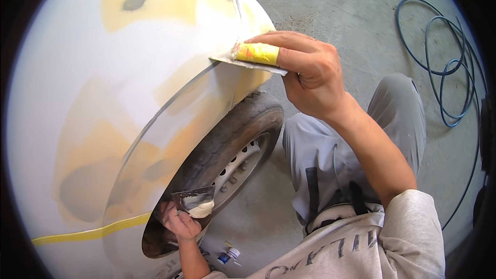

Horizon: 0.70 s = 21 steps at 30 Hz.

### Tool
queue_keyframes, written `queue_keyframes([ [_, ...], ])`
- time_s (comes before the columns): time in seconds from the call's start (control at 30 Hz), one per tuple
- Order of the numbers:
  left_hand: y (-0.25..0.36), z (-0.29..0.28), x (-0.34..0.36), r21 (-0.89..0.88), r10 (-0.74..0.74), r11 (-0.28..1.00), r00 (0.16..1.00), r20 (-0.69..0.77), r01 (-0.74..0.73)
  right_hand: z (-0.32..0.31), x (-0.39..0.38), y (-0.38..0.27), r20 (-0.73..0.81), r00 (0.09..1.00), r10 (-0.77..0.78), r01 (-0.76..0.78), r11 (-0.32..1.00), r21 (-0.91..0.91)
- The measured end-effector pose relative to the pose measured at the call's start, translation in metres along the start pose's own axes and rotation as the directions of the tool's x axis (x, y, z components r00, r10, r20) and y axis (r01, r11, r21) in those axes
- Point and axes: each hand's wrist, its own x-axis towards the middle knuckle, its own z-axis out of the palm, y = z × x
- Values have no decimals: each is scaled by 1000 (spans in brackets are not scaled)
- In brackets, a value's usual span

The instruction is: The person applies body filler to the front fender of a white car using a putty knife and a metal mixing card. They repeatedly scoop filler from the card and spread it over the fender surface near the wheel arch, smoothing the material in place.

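Observation:
My right hand (315,72) is closed on a thin, flat putty spreader (266,66), whose edge meets the white car body panel (129,67) above the wheel arch. A yellow wrap (258,53), seemingly tape around the thumb, lies along the spreader. Lower down, beside the tyre (206,150), my left hand (178,221) grips a dark, flat putty board (192,197). A lump of cream-coloured putty (202,210) sits on the board. Yellowish filler patches (98,144) and grey spots (134,0) mark the panel.
A yellow tape stripe (126,223) crosses the lower panel. On the concrete floor by the wheel lies a small blue-and-white container (228,254). Coiled dark blue hose (443,72) rests at the far right. My bent knees (398,103) are close to the wheel.

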Motion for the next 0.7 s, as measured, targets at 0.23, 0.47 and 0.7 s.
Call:
queue_keyframes([
  [0.23,-2,-1,-1,-25,-16,1000,1000,18,16,-3,-10,-34,-49,999,2,1,999,51],
  [0.47,-2,1,-3,-24,-12,1000,1000,-16,11,51,-22,-70,-147,982,-119,114,993,-41],
  [0.7,5,-1,4,-27,-9,1000,1000,11,9,50,-16,-80,-145,988,-50,49,999,-10],
])
